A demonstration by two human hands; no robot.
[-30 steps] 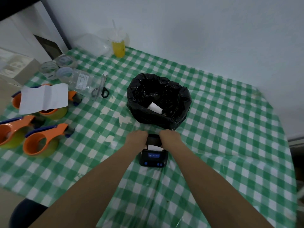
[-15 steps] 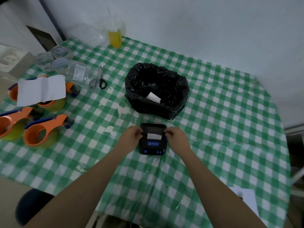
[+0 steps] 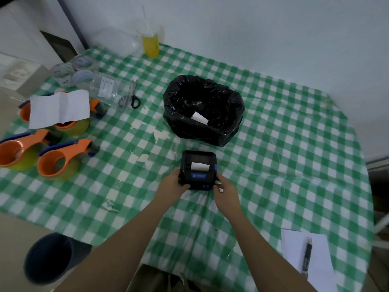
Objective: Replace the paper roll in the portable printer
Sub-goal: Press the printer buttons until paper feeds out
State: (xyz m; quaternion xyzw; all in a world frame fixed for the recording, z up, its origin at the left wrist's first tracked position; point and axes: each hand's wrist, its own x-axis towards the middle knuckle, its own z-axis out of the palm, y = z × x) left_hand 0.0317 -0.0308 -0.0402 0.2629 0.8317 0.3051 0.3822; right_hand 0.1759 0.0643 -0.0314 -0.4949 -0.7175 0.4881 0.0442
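A small black portable printer (image 3: 198, 169) with blue buttons sits on the green checked tablecloth (image 3: 273, 157), its lid closed. A short white paper strip (image 3: 199, 166) sticks out of its slot. My left hand (image 3: 172, 183) grips the printer's near left corner and my right hand (image 3: 225, 190) grips its near right corner. Behind the printer stands a bin lined with a black bag (image 3: 203, 108), and a white roll piece (image 3: 199, 117) lies inside it.
Three orange tape dispensers (image 3: 61, 160) and a white sheet (image 3: 59, 108) lie at the left. Scissors (image 3: 131, 98), clear tape rolls (image 3: 82, 69) and a yellow drink cup (image 3: 150, 44) stand farther back. A paper with a pen (image 3: 307, 258) lies near right. A dark stool (image 3: 49, 257) stands below left.
My hands slid back from the printer's lid to its near corners. The lid now lies closed with paper showing. The camera tilted down and back.
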